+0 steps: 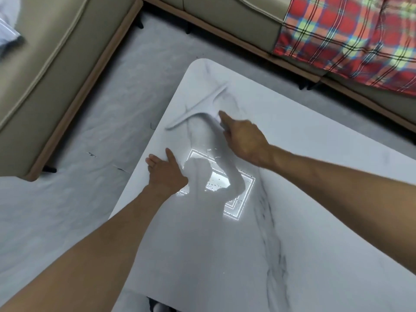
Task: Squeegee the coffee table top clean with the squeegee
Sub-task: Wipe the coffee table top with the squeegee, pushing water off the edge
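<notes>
We hold the pale squeegee [198,106] in our right hand [243,140], fingers wrapped around its handle, blade near the coffee table's [315,154] far left corner. Our left hand [166,170] rests open-fingered on the left edge. Most of the top seemingly remains to wipe.

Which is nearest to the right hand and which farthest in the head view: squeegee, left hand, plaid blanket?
From the right hand:
1. squeegee, its handle at the fingertips, blade up-left near the table's far corner.
2. left hand, pressed flat by the near-left table edge.
3. plaid blanket, on the sofa beyond the coffee table, upper right.
</notes>
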`<state>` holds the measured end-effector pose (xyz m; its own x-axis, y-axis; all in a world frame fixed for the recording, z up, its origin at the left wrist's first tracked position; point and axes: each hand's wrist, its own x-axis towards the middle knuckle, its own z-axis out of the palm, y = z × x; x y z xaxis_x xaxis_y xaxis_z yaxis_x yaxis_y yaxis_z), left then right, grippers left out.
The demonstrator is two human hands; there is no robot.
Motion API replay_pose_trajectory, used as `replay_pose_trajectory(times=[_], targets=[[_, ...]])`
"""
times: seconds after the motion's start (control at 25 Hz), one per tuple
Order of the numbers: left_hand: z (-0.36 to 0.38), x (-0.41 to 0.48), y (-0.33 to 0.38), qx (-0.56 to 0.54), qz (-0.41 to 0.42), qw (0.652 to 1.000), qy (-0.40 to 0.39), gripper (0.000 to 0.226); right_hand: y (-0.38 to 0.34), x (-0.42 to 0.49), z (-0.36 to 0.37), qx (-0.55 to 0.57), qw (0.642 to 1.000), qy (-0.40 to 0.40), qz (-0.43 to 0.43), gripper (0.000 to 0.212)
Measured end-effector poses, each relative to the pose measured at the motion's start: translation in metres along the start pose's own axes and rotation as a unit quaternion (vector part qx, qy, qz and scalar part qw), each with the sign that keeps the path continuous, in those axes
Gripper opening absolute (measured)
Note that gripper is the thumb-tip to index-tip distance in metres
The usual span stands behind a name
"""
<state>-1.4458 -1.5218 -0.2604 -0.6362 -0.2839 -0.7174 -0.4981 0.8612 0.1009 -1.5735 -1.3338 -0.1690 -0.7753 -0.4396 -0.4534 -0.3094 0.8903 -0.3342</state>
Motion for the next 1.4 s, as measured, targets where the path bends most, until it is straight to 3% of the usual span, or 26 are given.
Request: replay_pose_trajectory(times=[0.32,0.48,0.56,0.68,0.84,0.96,1.08,1.16,1.28,1.4], targets=[[-0.015,-0.020,-0.011,-0.024,0.023,0.999,-0.003,0.086,0.079,-0.137,-0.018,-0.090,0.989,-0.116,0.036,0.057],[-0.020,-0.037,-0.014,-0.039,0.029,0.998,0.037,0.081,0.054,-0.063,-0.047,-0.025,0.999,-0.008,0.043,0.046],[-0.011,-0.046,-0.012,-0.018,0.025,0.999,0.025,0.087,0.041,-0.015,-0.058,0.036,0.991,0.026,0.126,0.040],[0.003,-0.048,-0.009,0.005,0.014,1.000,-0.014,0.092,0.040,0.001,-0.048,0.116,0.964,0.016,0.240,0.035],[0.004,-0.039,-0.006,0.012,0.007,0.999,-0.035,0.086,0.038,-0.066,-0.012,0.082,0.974,-0.016,0.212,0.052],[-0.005,-0.037,-0.009,-0.043,-0.016,0.997,-0.069,0.090,0.032,-0.127,-0.002,0.059,0.973,-0.108,0.195,0.060],[-0.011,-0.039,-0.013,-0.066,-0.009,0.994,-0.084,0.090,0.016,-0.129,-0.018,0.075,0.972,-0.143,0.171,0.047],[-0.014,-0.040,-0.020,-0.084,-0.001,0.995,-0.053,0.083,0.005,-0.086,-0.032,0.088,0.983,-0.076,0.140,0.035],[-0.018,-0.046,-0.040,-0.159,0.008,0.986,0.041,0.062,-0.017,0.004,-0.044,0.125,0.980,0.016,0.154,0.047],[-0.015,-0.059,-0.068,-0.260,-0.018,0.957,0.131,0.038,-0.047,0.047,-0.028,0.160,0.973,0.031,0.162,0.056]])
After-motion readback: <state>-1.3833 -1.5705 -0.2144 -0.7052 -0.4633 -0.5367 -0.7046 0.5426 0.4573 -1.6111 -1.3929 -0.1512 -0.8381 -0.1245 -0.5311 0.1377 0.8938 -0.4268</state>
